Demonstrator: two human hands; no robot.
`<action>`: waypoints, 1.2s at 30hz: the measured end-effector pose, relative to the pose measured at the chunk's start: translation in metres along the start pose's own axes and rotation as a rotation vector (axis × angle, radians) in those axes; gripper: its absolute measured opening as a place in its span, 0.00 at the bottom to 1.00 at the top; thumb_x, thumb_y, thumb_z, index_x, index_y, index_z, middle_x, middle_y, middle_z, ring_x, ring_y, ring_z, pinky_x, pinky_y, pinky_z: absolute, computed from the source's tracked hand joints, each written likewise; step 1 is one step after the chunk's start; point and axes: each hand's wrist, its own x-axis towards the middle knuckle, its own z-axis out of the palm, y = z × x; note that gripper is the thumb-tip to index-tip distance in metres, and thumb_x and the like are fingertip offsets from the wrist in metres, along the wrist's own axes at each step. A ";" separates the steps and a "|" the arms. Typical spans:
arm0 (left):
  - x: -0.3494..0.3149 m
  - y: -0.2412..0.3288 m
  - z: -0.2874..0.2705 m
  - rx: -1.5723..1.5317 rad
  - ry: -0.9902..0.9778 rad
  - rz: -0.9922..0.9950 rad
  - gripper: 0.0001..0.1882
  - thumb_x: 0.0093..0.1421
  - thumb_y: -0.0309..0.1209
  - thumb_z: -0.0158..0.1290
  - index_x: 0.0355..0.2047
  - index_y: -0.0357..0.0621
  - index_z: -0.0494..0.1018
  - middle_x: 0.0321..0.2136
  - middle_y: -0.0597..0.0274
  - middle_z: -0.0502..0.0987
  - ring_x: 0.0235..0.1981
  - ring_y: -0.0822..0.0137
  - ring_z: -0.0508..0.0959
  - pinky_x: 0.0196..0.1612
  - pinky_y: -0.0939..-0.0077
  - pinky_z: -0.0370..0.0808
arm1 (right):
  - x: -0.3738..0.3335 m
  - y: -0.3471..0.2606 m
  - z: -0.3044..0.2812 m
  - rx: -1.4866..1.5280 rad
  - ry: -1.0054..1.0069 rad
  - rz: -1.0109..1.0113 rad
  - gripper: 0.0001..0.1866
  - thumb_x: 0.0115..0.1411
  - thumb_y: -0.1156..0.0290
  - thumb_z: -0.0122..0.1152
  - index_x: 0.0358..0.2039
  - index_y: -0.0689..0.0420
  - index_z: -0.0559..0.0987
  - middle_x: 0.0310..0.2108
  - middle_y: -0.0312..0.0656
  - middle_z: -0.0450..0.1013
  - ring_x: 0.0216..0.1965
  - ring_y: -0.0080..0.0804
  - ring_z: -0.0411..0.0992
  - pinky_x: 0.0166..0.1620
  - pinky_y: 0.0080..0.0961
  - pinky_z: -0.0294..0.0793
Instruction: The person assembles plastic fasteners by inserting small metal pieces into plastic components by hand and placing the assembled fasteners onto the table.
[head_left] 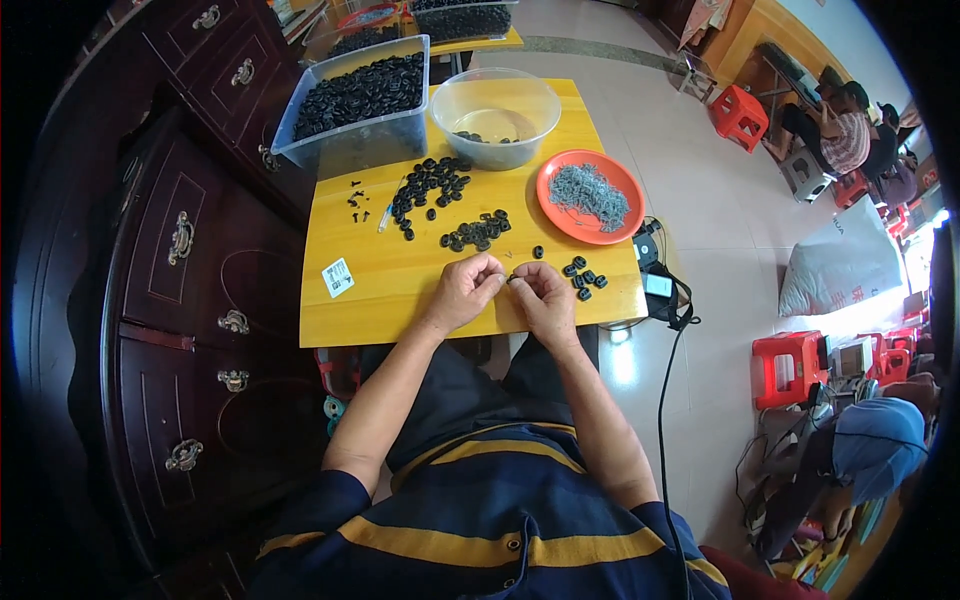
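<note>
Near the table's front edge, my left hand (466, 292) and my right hand (547, 304) are close together, fingertips almost touching. A small black plastic part (514, 281) shows between the thumb and fingers of my right hand. My left thumb and forefinger are pinched together; anything between them is too small to make out. Just beyond my fingertips lies a tiny bent metal piece (508, 254). One loose black part (538, 252) sits beyond my right hand, and a small group of black parts (585, 278) lies to its right.
Black parts lie in a larger pile (430, 190) and a smaller cluster (476, 232) on the yellow table (390, 290). Behind stand a full plastic bin (350, 150) and a clear round tub (495, 115). A red plate (553, 212) holds grey metal pieces. A cable (668, 400) hangs right.
</note>
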 end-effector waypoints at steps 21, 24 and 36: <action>0.000 -0.014 -0.003 -0.157 -0.005 -0.062 0.05 0.60 0.23 0.56 0.36 0.36 0.76 0.24 0.70 0.76 0.22 0.83 0.71 0.28 0.83 0.71 | -0.002 -0.010 0.000 -0.026 -0.012 0.005 0.05 0.59 0.75 0.62 0.36 0.59 0.78 0.26 0.34 0.77 0.29 0.16 0.73 0.36 0.18 0.73; -0.006 -0.020 -0.011 -0.180 0.095 -0.078 0.08 0.59 0.22 0.56 0.40 0.36 0.75 0.26 0.69 0.76 0.23 0.82 0.72 0.29 0.82 0.73 | 0.000 -0.004 -0.001 0.065 0.005 -0.024 0.06 0.60 0.75 0.61 0.38 0.59 0.77 0.28 0.32 0.76 0.30 0.16 0.72 0.36 0.17 0.73; 0.002 0.007 -0.018 0.618 0.160 0.138 0.14 0.57 0.27 0.56 0.45 0.44 0.77 0.33 0.55 0.77 0.33 0.54 0.79 0.37 0.62 0.77 | 0.000 -0.006 -0.004 0.132 -0.034 -0.008 0.07 0.63 0.75 0.60 0.40 0.60 0.76 0.31 0.32 0.75 0.31 0.16 0.71 0.37 0.16 0.72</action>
